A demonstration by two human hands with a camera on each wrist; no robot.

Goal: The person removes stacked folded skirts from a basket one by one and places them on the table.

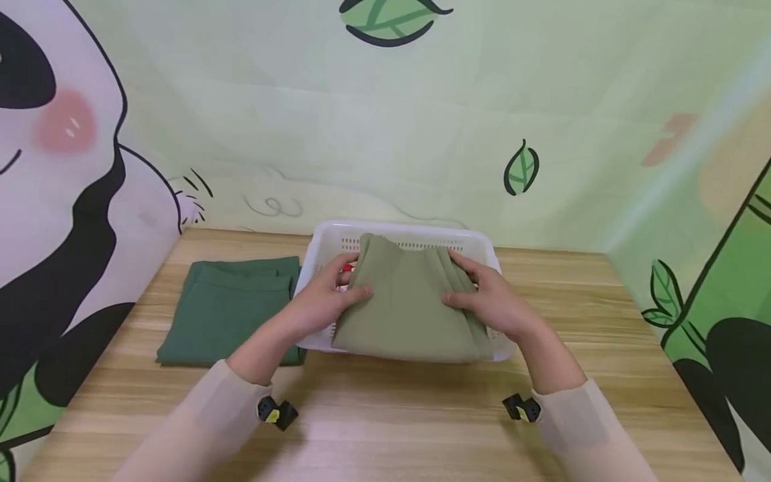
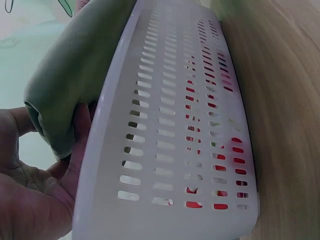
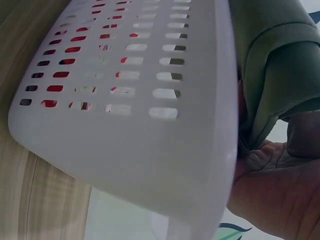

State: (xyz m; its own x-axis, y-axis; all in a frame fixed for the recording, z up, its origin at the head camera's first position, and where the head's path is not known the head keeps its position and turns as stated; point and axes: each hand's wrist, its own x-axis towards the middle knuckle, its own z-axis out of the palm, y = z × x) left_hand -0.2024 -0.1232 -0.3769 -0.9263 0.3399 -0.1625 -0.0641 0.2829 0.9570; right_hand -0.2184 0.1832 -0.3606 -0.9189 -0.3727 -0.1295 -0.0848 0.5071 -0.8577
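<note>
A folded olive-green cloth garment (image 1: 409,301) lies over the top of a white plastic basket (image 1: 502,348), its near edge reaching the basket's front rim. My left hand (image 1: 322,298) grips the garment's left side, thumb on top and fingers beneath. On the opposite side my right hand (image 1: 496,298) holds it the same way. The left wrist view shows the cloth (image 2: 75,65) between thumb and fingers just above the rim. In the right wrist view its folded layers (image 3: 280,65) sit at my right hand (image 3: 280,175). Red and white items show through the basket's slots; their kind is hidden.
A folded dark green cloth (image 1: 235,314) lies on the wooden table (image 1: 397,415) left of the basket, close against it. Behind the table hangs a printed backdrop (image 1: 301,134) with leaves and a panda.
</note>
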